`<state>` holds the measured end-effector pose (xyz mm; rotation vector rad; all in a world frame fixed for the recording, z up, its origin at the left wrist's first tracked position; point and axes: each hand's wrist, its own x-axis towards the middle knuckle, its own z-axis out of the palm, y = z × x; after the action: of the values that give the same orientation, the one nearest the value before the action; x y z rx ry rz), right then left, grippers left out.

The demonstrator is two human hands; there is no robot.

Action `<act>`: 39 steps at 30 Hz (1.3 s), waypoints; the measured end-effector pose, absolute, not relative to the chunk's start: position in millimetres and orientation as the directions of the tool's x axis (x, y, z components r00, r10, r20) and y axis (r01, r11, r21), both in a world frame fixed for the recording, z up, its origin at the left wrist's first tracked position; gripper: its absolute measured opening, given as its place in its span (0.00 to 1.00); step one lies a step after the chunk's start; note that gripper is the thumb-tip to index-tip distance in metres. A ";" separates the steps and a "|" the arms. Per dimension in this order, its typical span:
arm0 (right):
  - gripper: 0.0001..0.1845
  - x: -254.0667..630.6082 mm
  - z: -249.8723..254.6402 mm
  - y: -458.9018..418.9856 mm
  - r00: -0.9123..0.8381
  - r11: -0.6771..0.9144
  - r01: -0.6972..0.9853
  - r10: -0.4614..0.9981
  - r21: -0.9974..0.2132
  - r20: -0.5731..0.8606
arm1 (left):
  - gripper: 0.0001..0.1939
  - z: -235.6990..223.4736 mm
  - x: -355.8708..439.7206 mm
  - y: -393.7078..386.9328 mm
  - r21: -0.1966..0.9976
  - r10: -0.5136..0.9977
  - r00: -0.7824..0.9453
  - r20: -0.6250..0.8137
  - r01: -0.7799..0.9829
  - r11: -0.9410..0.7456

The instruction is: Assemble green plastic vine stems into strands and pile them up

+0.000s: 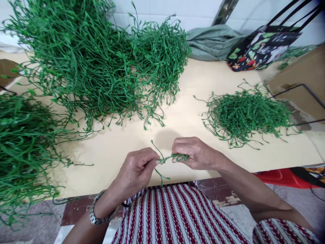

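Note:
My left hand (138, 169) and my right hand (194, 153) meet over the near edge of a pale table (182, 115). Both are closed in a pinch on one thin green plastic stem (167, 158) stretched between them. The stem's loose ends stick up and hang down by my left fingertips. A metal watch band circles my left wrist. A big heap of green stems (96, 64) fills the far left of the table. A smaller flat pile of green stems (247, 113) lies to the right, just beyond my right hand.
More green stems (22, 149) spill over the left edge. A floral bag (264, 47) and a grey-green cloth (213, 42) sit at the back right by a tiled wall. A cardboard box (302, 78) stands at the right. Something red (279, 178) lies below the table edge.

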<state>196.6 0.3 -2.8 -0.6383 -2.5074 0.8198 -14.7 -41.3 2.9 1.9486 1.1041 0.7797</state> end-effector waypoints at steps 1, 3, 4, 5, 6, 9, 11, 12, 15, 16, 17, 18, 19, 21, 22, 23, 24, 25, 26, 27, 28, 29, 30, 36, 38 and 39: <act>0.09 197.1 -2.9 0.2 -0.810 0.730 0.300 0.535 -0.614 0.240 | 0.07 2.6 -14.2 -41.5 0.825 0.881 0.449 0.147 0.435 -0.360; 0.10 198.2 -3.6 -0.7 -0.812 0.751 0.326 0.534 -0.573 0.237 | 0.08 2.3 -14.0 -42.0 0.811 0.876 0.459 0.150 0.449 -0.375; 0.10 199.4 -4.2 -1.3 -0.813 0.764 0.337 0.531 -0.549 0.240 | 0.08 2.3 -14.9 -42.1 0.806 0.873 0.465 0.145 0.456 -0.377; 0.10 201.4 -4.9 -1.8 -0.815 0.778 0.347 0.527 -0.524 0.241 | 0.08 2.8 -16.7 -42.1 0.804 0.871 0.471 0.138 0.461 -0.377; 0.11 204.5 -5.5 -2.1 -0.814 0.788 0.357 0.526 -0.501 0.248 | 0.09 3.7 -19.6 -41.8 0.805 0.875 0.467 0.128 0.467 -0.367; 0.12 219.4 -5.6 0.2 -0.733 0.761 0.447 0.613 -0.470 0.294 | 0.08 8.7 -31.6 -39.2 0.820 0.934 0.330 0.138 0.491 -0.295; 0.10 229.3 -4.4 4.5 -0.654 0.703 0.528 0.694 -0.476 0.301 | 0.07 12.2 -36.2 -36.6 0.830 0.963 0.227 0.146 0.501 -0.244; 0.09 232.4 -3.8 7.1 -0.639 0.686 0.551 0.713 -0.475 0.289 | 0.07 13.3 -36.0 -35.3 0.842 0.959 0.257 0.123 0.485 -0.238; 0.08 231.7 -3.1 14.4 -0.683 0.704 0.546 0.688 -0.454 0.246 | 0.07 13.0 -27.4 -30.9 0.892 0.953 0.303 0.031 0.422 -0.163; 0.07 228.9 -3.2 15.9 -0.687 0.709 0.545 0.683 -0.448 0.246 | 0.06 12.1 -23.8 -29.4 0.912 0.958 0.287 0.001 0.393 -0.119; 0.06 225.3 -3.3 17.0 -0.684 0.708 0.548 0.686 -0.445 0.249 | 0.06 11.1 -20.5 -27.9 0.931 0.962 0.271 -0.029 0.357 -0.072; 0.05 221.2 -3.4 17.5 -0.678 0.705 0.552 0.691 -0.445 0.251 | 0.05 10.1 -18.0 -26.4 0.949 0.962 0.267 -0.063 0.315 -0.026; 0.05 216.9 -3.5 17.5 -0.672 0.700 0.554 0.695 -0.450 0.255 | 0.05 9.2 -16.2 -25.1 0.963 0.955 0.280 -0.095 0.270 0.017; 0.05 207.9 -3.8 16.6 -0.670 0.701 0.517 0.689 -0.491 0.278 | 0.04 7.3 -14.7 -22.8 0.978 0.936 0.316 -0.155 0.185 0.100; 0.06 203.3 -4.2 15.8 -0.661 0.693 0.475 0.688 -0.542 0.299 | 0.04 6.2 -14.4 -22.0 0.979 0.928 0.325 -0.182 0.146 0.140; 0.06 198.7 -4.7 14.8 -0.641 0.672 0.418 0.695 -0.612 0.325 | 0.04 5.0 -14.3 -21.4 0.977 0.921 0.331 -0.207 0.112 0.180; 0.06 194.3 -5.2 13.7 -0.614 0.640 0.351 0.709 -0.684 0.348 | 0.04 3.7 -14.0 -20.9 0.973 0.913 0.336 -0.232 0.080 0.217; 0.06 190.3 -5.6 12.5 -0.585 0.602 0.283 0.725 -0.747 0.363 | 0.04 2.4 -13.6 -20.6 0.967 0.907 0.337 -0.253 0.051 0.250; 0.07 186.8 -5.7 11.2 -0.566 0.565 0.226 0.739 -0.794 0.365 | 0.04 1.0 -12.9 -20.4 0.960 0.904 0.332 -0.269 0.023 0.278; 0.07 184.1 -5.3 9.8 -0.560 0.535 0.183 0.746 -0.825 0.360 | 0.03 -0.3 -12.1 -20.3 0.955 0.904 0.321 -0.281 -0.004 0.298; 0.08 182.2 -4.4 8.6 -0.566 0.515 0.152 0.745 -0.844 0.353 | 0.03 -1.4 -11.1 -20.4 0.949 0.906 0.308 -0.290 -0.027 0.313; 0.08 181.1 -3.1 7.4 -0.579 0.502 0.130 0.739 -0.855 0.346 | 0.03 -2.3 -10.1 -20.5 0.945 0.908 0.295 -0.299 -0.044 0.325; 0.09 180.7 -1.6 6.4 -0.594 0.493 0.114 0.730 -0.863 0.339 | 0.03 -3.0 -9.1 -20.6 0.941 0.908 0.284 -0.307 -0.054 0.334; 0.10 181.8 -4.9 6.5 -0.686 0.765 0.216 0.561 -0.607 0.463 | 0.04 -3.5 -4.1 -21.5 0.931 0.905 0.262 -0.334 -0.057 0.360; 0.10 182.2 -12.0 7.4 -0.691 0.847 0.279 0.504 -0.452 0.519 | 0.04 -4.1 -2.6 -21.9 0.922 0.902 0.257 -0.347 -0.083 0.379; 0.11 182.5 -15.5 7.6 -0.686 0.869 0.301 0.483 -0.392 0.545 | 0.04 -4.7 -1.8 -22.1 0.917 0.899 0.256 -0.354 -0.092 0.388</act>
<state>182.5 7.6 -15.5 -0.5637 -2.3714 0.3572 -1.8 -22.1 -4.7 0.9319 1.0956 0.8248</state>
